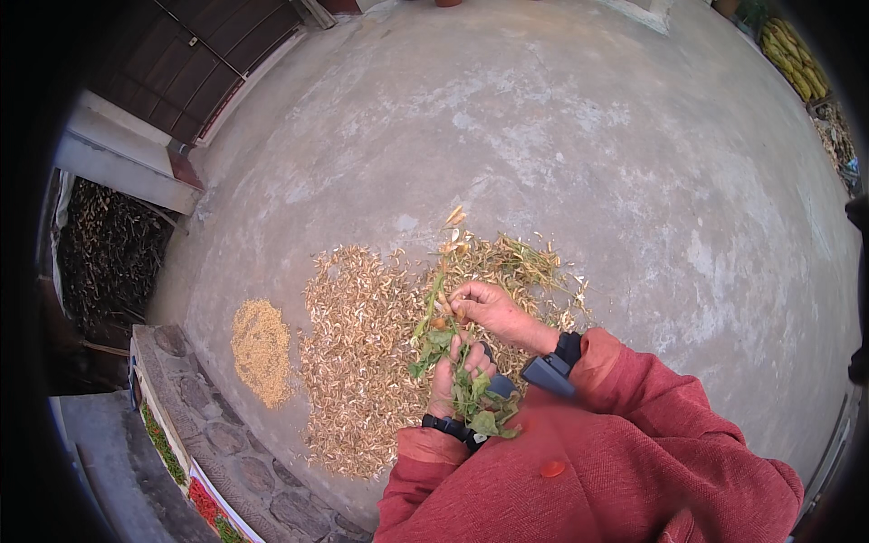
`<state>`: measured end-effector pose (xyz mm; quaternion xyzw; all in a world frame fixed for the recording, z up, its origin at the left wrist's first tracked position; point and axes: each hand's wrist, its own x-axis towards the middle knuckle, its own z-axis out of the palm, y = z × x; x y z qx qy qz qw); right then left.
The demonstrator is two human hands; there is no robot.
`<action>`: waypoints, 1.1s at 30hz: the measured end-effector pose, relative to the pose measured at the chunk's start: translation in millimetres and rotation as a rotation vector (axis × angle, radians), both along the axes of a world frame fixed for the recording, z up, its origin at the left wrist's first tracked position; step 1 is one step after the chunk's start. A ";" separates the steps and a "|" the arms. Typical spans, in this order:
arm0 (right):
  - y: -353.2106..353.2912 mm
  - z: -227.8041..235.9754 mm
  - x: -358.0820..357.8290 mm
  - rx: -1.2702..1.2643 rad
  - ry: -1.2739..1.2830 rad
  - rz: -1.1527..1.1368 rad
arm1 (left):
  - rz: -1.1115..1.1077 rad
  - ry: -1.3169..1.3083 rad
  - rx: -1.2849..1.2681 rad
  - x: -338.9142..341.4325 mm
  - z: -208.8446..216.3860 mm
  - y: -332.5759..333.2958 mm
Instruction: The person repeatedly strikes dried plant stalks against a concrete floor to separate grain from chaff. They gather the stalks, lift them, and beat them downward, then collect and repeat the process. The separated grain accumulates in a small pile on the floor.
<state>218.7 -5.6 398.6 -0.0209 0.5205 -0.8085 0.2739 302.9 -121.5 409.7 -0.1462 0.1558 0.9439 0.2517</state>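
Note:
My left hand (445, 380) is closed around a leafy bean plant (436, 339). The plant's green leaves hang down past my wrist, and its stem rises to a few pale dry pods at the top. My right hand (493, 312) comes in from the right with thumb and fingertips pinched on a bean pod (442, 302) along the stem; the fingers partly hide it. Below both hands lies a wide heap of dry, tan pods (358, 353). Green and straw-coloured stalks (525, 262) lie at the heap's far right side.
A small pile of pale yellow beans (261, 353) sits left of the pods on the concrete floor (579, 136). A low stone wall (222, 434) borders the left front. Dark sticks (113, 244) fill a recess at left, near a brown door (204, 54). Yellow cobs (794, 59) are stacked far right.

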 end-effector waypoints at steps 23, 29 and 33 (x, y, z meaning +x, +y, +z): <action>1.2 12.6 4.0 -0.029 -0.209 0.173 | -0.111 0.167 -0.792 4.1 -0.5 -8.4; -5.5 -8.5 4.7 -0.100 -0.295 0.090 | -0.037 0.147 -0.910 5.2 -14.0 -5.7; -4.9 -12.3 4.5 -0.118 -0.295 0.064 | -0.038 0.034 -0.890 3.4 -17.4 -8.4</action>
